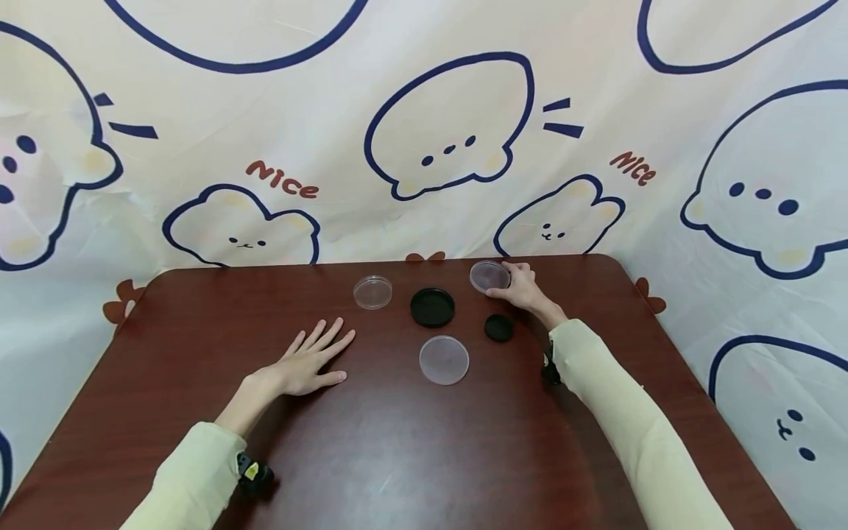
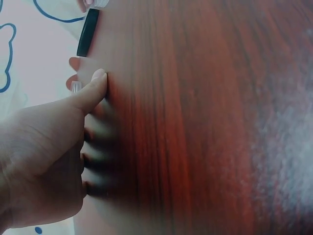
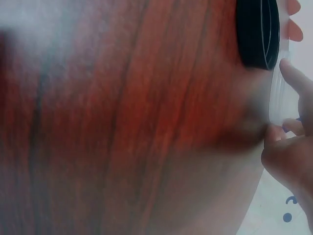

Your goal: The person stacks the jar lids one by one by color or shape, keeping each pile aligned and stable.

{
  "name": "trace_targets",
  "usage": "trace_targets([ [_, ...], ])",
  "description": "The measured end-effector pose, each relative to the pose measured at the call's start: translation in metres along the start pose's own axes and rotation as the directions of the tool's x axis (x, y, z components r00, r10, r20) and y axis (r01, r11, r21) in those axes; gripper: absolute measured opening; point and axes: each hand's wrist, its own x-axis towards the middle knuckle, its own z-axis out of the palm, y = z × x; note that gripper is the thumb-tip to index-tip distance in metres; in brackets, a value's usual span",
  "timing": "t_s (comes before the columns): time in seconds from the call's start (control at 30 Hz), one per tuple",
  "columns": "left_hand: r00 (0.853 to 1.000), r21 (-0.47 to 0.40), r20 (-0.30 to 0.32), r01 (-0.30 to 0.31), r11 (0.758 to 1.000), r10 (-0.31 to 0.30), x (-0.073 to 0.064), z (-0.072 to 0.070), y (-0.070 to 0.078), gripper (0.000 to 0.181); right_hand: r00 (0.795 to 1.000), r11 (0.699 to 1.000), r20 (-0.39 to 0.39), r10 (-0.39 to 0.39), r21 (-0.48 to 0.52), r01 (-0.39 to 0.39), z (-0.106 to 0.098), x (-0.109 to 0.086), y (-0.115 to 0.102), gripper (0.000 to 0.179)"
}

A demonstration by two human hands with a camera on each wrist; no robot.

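Note:
Near the table's back edge, my right hand [image 1: 526,289] holds a clear round petri dish [image 1: 489,277] at its right side, thumb at the front and fingers behind. In the right wrist view, the clear dish [image 3: 277,95] shows edge-on between thumb and fingers. My left hand [image 1: 306,368] rests on the table with fingers spread, holding nothing. Ahead of it lies another clear petri dish [image 1: 373,292]. A large black round dish [image 1: 433,307] sits between the two clear ones. Closer to me lie a clear flat disc [image 1: 444,360] and a small black round piece [image 1: 499,327].
The brown wooden table [image 1: 371,456] has rounded back corners. Behind it and along both sides hangs a pale cloth [image 1: 450,228] with cartoon outlines, close to the back edge. A dark wrist device [image 1: 254,475] sits at the left sleeve.

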Motion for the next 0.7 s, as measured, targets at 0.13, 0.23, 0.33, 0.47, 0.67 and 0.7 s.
trace_targets([
  [0.13, 1.000, 0.004, -0.021, -0.010, 1.000, 0.010, -0.007, -0.002, 0.000, 0.072, 1.000, 1.000, -0.014, -0.009, 0.002, 0.009, 0.006, 0.002, -0.001, 0.083],
  [0.23, 1.000, 0.007, -0.028, -0.007, 1.000, 0.008, -0.011, -0.005, 0.001, 0.071, 0.999, 1.000, -0.021, -0.024, 0.005, 0.024, 0.011, 0.002, -0.003, 0.083],
  [0.33, 1.000, 0.015, -0.018, 0.003, 1.000, -0.003, -0.012, -0.007, 0.004, 0.070, 0.998, 0.999, -0.036, -0.043, 0.020, 0.043, 0.012, 0.000, -0.003, 0.081],
  [0.47, 1.000, 0.033, 0.004, 0.023, 0.999, -0.023, -0.006, -0.005, 0.004, 0.071, 0.996, 0.997, -0.051, -0.070, 0.027, 0.072, 0.005, -0.005, -0.001, 0.077],
  [0.67, 1.000, 0.025, 0.000, 0.012, 1.000, -0.012, 0.001, 0.005, -0.004, 0.072, 0.993, 0.992, -0.021, -0.116, 0.050, 0.117, -0.003, -0.017, -0.003, 0.077],
  [0.7, 1.000, 0.028, 0.000, 0.010, 1.000, -0.010, 0.000, 0.005, -0.004, 0.072, 0.992, 0.990, -0.017, -0.126, 0.065, 0.127, -0.003, -0.020, -0.005, 0.076],
])
